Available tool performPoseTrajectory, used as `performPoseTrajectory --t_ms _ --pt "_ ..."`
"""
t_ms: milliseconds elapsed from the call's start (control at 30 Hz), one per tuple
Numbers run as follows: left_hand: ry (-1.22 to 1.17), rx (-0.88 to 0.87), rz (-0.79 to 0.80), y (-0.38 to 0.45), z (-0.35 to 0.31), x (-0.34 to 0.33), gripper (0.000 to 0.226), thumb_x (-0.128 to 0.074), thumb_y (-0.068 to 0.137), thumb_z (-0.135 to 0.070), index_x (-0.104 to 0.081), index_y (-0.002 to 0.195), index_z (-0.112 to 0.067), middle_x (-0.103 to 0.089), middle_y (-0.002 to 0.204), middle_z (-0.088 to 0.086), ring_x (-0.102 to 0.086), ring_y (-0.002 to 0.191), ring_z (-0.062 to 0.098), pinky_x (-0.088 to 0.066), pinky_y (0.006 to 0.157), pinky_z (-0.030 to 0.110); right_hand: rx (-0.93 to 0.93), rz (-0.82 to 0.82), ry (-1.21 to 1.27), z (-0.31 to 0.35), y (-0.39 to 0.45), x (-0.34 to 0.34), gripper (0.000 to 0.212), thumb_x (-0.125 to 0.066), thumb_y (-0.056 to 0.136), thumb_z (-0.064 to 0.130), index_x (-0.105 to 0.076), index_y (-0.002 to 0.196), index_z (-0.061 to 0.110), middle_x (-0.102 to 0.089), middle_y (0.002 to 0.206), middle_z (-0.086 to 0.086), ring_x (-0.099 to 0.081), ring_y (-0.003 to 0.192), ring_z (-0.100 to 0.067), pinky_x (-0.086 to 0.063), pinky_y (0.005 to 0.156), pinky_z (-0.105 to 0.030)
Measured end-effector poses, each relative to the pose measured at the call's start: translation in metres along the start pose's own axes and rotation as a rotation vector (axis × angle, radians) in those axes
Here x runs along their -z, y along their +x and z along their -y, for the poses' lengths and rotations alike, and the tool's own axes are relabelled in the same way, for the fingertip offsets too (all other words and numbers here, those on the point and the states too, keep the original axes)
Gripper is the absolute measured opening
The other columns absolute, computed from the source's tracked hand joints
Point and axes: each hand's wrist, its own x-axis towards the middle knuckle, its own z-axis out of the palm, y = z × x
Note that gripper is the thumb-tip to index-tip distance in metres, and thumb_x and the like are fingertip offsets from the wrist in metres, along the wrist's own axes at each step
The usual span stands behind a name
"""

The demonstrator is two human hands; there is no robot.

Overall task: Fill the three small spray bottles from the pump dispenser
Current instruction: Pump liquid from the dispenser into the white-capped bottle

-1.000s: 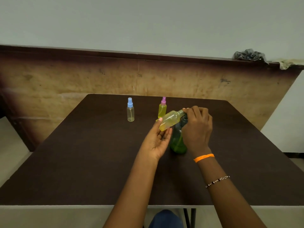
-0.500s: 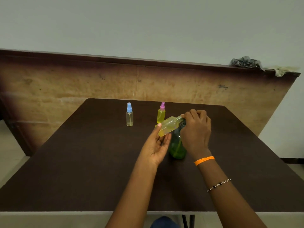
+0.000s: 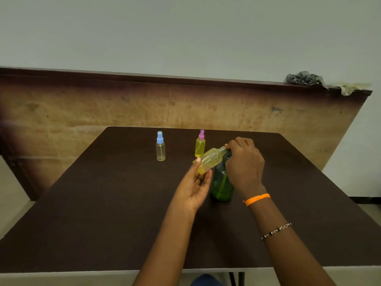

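Note:
My left hand [image 3: 194,185] holds an uncapped small bottle [image 3: 210,159] of yellow liquid, tilted with its threaded neck against the dispenser's top. My right hand [image 3: 244,162] covers the pump head of the green pump dispenser [image 3: 221,182], which stands upright on the table; the pump head itself is hidden. Behind them stand two capped small spray bottles: a blue-capped one [image 3: 160,146] with pale liquid low in it, and a pink-capped one [image 3: 200,144] filled with yellow liquid.
The dark brown table [image 3: 103,203] reaches back to a worn brown wall panel [image 3: 82,108]. A crumpled grey cloth [image 3: 305,78] lies on the ledge at the upper right. The table's near edge runs along the bottom of the view.
The view has tilted up, so everything sits lower in the frame. Both hands keep the same hold on the small bottle and the dispenser.

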Motion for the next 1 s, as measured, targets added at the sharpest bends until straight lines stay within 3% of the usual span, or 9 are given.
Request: performPoseTrajectory --t_ms 67,167,300,400,633,833,1000 --pt "-0.007 0.003 0.001 -0.002 0.000 -0.003 0.025 -0.065 0.084 -0.014 -0.058 0.105 -0.001 -0.063 0.095 0.015 -0.063 0.086 0.019 -0.057 0.065 0.027 -0.018 0.094 -0.052 0.002 0.010 0.010 0.020 -0.056 0.076 -0.003 -0.069 0.089 0.005 -0.065 0.092 -0.009 -0.053 0.096 -0.032 -0.036 0.066 -0.034" --pt "-0.007 0.008 0.008 -0.003 0.000 -0.006 0.021 -0.065 0.084 -0.014 -0.059 0.100 -0.001 -0.063 0.096 0.015 -0.063 0.086 0.020 -0.057 0.066 0.029 -0.064 0.182 -0.011 -0.001 0.019 0.014 0.027 -0.049 0.083 0.001 -0.068 0.101 0.008 -0.062 0.103 -0.006 -0.047 0.104 -0.027 -0.037 0.074 -0.035" --pt "-0.029 0.007 0.004 -0.001 0.001 -0.005 0.020 -0.065 0.084 -0.013 -0.060 0.099 -0.001 -0.063 0.096 0.015 -0.062 0.088 0.021 -0.056 0.068 0.030 -0.056 -0.028 0.129 0.000 -0.008 -0.007 0.034 -0.048 0.074 -0.005 -0.067 0.102 0.003 -0.062 0.097 -0.010 -0.052 0.090 -0.030 -0.049 0.061 -0.038" --pt "-0.036 0.013 0.006 0.000 0.002 -0.002 0.018 -0.064 0.085 -0.012 -0.059 0.097 0.000 -0.063 0.097 0.017 -0.062 0.090 0.023 -0.056 0.070 0.031 0.001 -0.165 0.086 -0.006 -0.026 -0.026 0.041 -0.038 0.075 0.005 -0.066 0.105 0.004 -0.064 0.097 -0.009 -0.049 0.089 -0.025 -0.049 0.061 -0.035" --pt "-0.040 0.021 0.010 -0.003 0.000 -0.004 0.024 -0.066 0.083 -0.012 -0.059 0.102 0.001 -0.064 0.097 0.016 -0.063 0.089 0.021 -0.056 0.069 0.031 0.009 -0.153 0.052 -0.003 -0.007 -0.013 0.034 -0.035 0.073 0.008 -0.066 0.085 0.006 -0.061 0.082 -0.007 -0.050 0.084 -0.029 -0.044 0.062 -0.037" --pt "-0.043 0.014 0.004 -0.001 0.003 -0.003 0.019 -0.065 0.085 -0.012 -0.059 0.099 0.000 -0.063 0.096 0.016 -0.062 0.088 0.022 -0.057 0.068 0.030 -0.025 -0.199 0.130 -0.007 -0.020 -0.031 0.039 -0.034 0.078 0.006 -0.067 0.100 0.004 -0.063 0.091 -0.007 -0.046 0.084 -0.024 -0.047 0.059 -0.036" --pt "-0.045 0.021 -0.005 0.000 0.003 0.001 0.035 -0.067 0.082 -0.013 -0.056 0.112 0.002 -0.062 0.102 0.018 -0.062 0.093 0.023 -0.057 0.067 0.032 -0.027 -0.220 0.109 -0.004 -0.018 -0.030 0.037 -0.033 0.076 0.008 -0.066 0.092 0.005 -0.061 0.086 -0.008 -0.042 0.083 -0.023 -0.045 0.059 -0.036"
